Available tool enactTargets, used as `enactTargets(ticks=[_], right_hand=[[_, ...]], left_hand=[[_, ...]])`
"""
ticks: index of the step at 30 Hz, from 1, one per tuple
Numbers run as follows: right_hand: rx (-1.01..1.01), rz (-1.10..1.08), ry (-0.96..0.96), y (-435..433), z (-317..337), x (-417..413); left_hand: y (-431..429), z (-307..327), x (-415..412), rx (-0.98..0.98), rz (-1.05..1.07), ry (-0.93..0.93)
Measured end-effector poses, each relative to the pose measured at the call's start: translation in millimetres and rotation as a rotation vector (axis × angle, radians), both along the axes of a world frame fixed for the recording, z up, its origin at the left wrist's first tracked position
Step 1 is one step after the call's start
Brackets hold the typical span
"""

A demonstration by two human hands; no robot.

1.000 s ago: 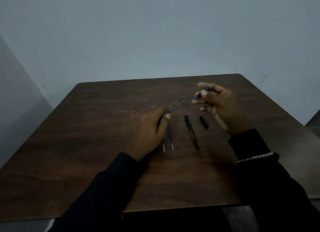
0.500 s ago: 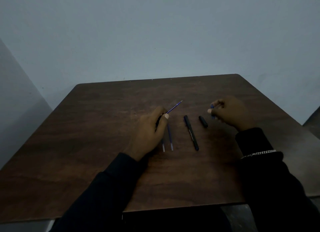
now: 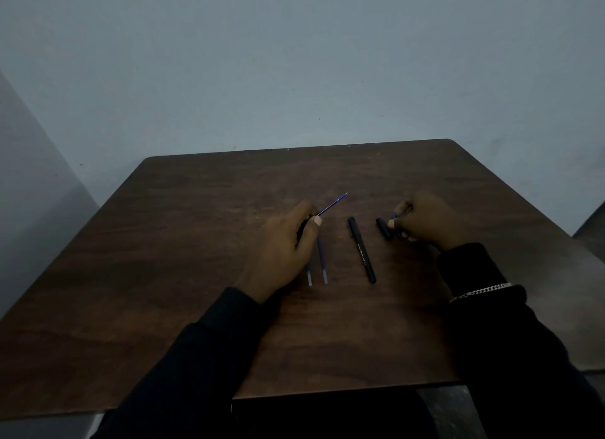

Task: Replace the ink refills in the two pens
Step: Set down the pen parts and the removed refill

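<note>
My left hand grips a dark pen barrel from which a thin blue refill sticks out, pointing up and to the right. Two spare blue refills lie side by side on the table just right of that hand, partly hidden by it. A black capped pen lies lengthwise in the middle. My right hand is low at the table, pinching a small blue piece, with its thumb at a short black pen cap lying on the wood.
The dark wooden table stands against a pale grey wall. Its front edge runs below my forearms. A silver chain bracelet sits on my right wrist over a dark sleeve.
My right hand came down from above the table to the surface beside the black cap, still pinching the blue piece. My left hand and its refill stayed put.
</note>
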State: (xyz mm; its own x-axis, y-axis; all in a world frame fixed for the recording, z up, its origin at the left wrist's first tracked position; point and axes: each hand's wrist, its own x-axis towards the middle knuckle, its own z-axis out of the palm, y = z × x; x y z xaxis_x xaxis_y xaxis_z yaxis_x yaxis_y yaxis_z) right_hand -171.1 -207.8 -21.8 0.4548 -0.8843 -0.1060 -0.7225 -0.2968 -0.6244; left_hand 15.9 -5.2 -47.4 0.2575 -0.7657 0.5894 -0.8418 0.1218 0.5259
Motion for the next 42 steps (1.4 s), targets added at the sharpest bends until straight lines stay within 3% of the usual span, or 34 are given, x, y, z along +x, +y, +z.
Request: enactTargets(ticks=[33, 37, 39, 42], right_hand=[[-0.018, -0.061, -0.028, 1.8, -3.5, 2.4], [-0.147, -0.049, -0.042, 3.9, -0.9, 0.9], [-0.255, -0.032, -0.089, 9.0, 2.4, 0.4], [-0.257, 0.009, -0.35, 22.6, 11.2, 0.4]], left_hand=[[0.9, 0.6, 0.8, 0.042, -0.011, 0.027], [0.9, -0.2, 1.5, 0.034, -0.015, 0.027], [0.3, -0.6, 2.1, 0.024, -0.007, 0.024], [-0.3, -1.6, 2.8, 0.015, -0.004, 0.036]])
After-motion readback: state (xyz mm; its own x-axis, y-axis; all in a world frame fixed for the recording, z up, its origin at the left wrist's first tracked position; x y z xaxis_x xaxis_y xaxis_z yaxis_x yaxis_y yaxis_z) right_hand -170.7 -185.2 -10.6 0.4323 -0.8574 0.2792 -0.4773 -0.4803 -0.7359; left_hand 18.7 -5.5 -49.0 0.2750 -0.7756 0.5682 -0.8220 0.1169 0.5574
